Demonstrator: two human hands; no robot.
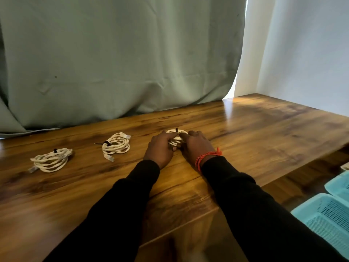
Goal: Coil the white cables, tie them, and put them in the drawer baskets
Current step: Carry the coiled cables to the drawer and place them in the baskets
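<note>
Two hands meet over a white cable coil [176, 137] near the middle of the brown wooden table [264, 133]. The left hand [160, 148] and the right hand [194, 146] both have their fingers curled in, and each grip pinches this coil from its own side. A little black tie [177, 129] sticks up at the far side of the coil, between the fingertips.

Two more white coils lie to the left, well apart from the hands. The middle coil [116, 145] has a black tie around it. The last coil [51, 160] lies nearer the left edge of the table and has a black tie too.

Both arms wear black sleeves. The right wrist has an orange band [205, 156].

Light blue baskets [324, 214] with small holes sit lower down, past the right edge of the table. A green curtain [120, 57] hangs behind the far edge.
</note>
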